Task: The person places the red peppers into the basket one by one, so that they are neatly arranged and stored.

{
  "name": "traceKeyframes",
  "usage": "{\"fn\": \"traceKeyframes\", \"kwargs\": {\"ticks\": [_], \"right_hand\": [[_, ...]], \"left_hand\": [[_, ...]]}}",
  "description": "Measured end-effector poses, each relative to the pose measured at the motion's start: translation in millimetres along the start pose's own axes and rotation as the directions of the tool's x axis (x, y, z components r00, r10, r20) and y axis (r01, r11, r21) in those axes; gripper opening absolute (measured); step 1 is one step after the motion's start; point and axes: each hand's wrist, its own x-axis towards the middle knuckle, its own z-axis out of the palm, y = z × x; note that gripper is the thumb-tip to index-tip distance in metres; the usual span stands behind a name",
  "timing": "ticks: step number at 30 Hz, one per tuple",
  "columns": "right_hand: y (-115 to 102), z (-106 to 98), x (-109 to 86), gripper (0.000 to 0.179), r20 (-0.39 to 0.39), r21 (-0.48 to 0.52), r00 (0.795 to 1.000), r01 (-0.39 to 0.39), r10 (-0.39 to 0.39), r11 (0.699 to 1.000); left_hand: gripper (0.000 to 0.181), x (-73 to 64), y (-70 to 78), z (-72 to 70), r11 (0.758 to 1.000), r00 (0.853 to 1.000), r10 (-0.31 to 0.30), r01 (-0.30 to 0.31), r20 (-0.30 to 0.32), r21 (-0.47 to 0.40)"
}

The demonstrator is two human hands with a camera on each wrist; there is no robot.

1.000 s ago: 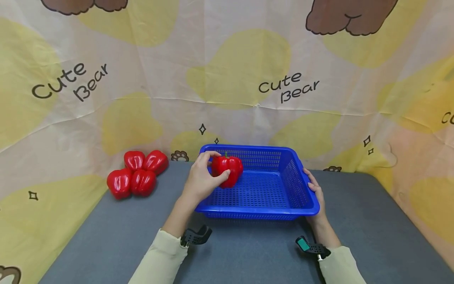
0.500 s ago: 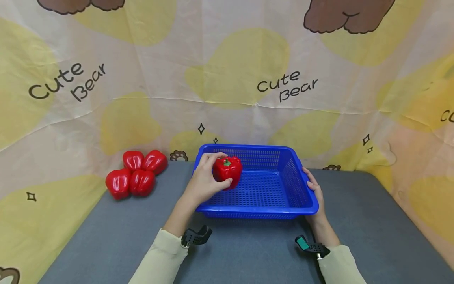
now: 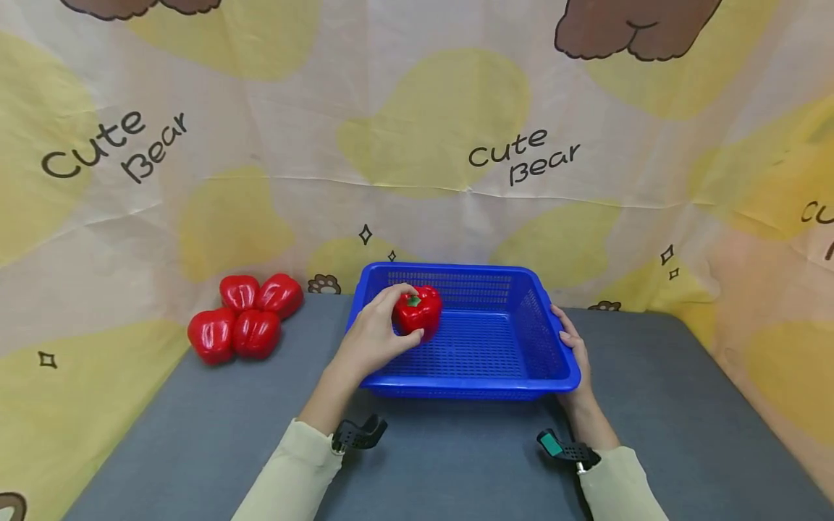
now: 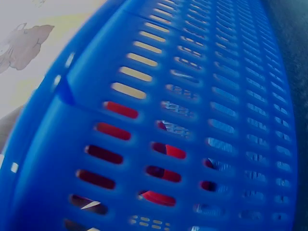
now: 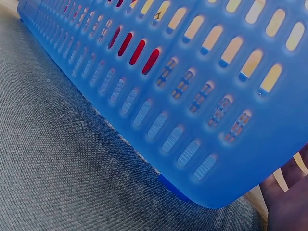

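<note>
My left hand [image 3: 376, 329] reaches over the left side of a blue plastic basket [image 3: 469, 387] and grips a red bell pepper [image 3: 423, 312] between thumb and fingers. The pepper, its green stem tilted toward me, is inside the basket's left part. In the left wrist view, red patches of the pepper [image 4: 113, 131] show through slots in the basket wall [image 4: 77, 120]. My right hand [image 3: 578, 362] holds the basket's right side, fingers over the rim and the rest of the hand below it. The right wrist view shows that hand [image 5: 291, 197] at the basket's corner.
Several red bell peppers [image 3: 257, 334] sit bunched on the grey table [image 3: 443, 463] left of the basket. Behind the table hangs a patterned cloth [image 3: 417, 130] with yellow patches and lettering.
The pepper in my left hand has tipped, its stem turning toward me, and sits slightly lower in the basket. My right hand stays on the basket's side. The head view has shifted slightly.
</note>
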Motion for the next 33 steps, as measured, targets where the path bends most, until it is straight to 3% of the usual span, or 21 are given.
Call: {"fn": "traceKeyframes", "kwargs": {"ticks": [6,9,12,15,19,22,33], "right_hand": [[2,3,1.4,0.048,0.012,0.031,1.000,-0.015,0.014,0.999],[1,4,1.3,0.048,0.033,0.097,0.999,0.012,-0.016,0.995],[0,2,0.8,0.047,0.030,0.147,0.999,0.036,-0.041,0.988],[0,0,0.6,0.048,0.013,0.105,1.000,0.025,-0.026,0.994],[3,-2,1.6,0.050,-0.019,0.016,1.000,-0.005,0.005,1.000],[6,0,2.2,0.051,-0.018,0.014,1.000,0.005,-0.004,1.000],[5,-2,0.3,0.048,0.009,0.035,0.999,0.032,-0.032,0.999]], "left_hand": [[0.063,1.1,-3.1,-2.2,0.999,0.999,-0.014,0.012,0.036,0.051],[0.061,6.3,-3.9,-1.3,0.994,0.995,-0.027,0.016,0.098,0.111],[0.058,13.5,-3.3,3.6,0.979,0.982,-0.008,-0.030,0.187,0.203],[0.058,16.5,-3.3,9.4,0.962,0.970,0.002,-0.068,0.243,0.265],[0.057,14.3,-6.3,13.6,0.968,0.957,-0.028,-0.046,0.289,0.245],[0.056,12.8,-9.3,13.9,0.975,0.946,-0.052,-0.020,0.319,0.219],[0.048,15.6,-7.9,16.6,0.987,0.935,-0.099,0.049,0.341,0.151]]}}
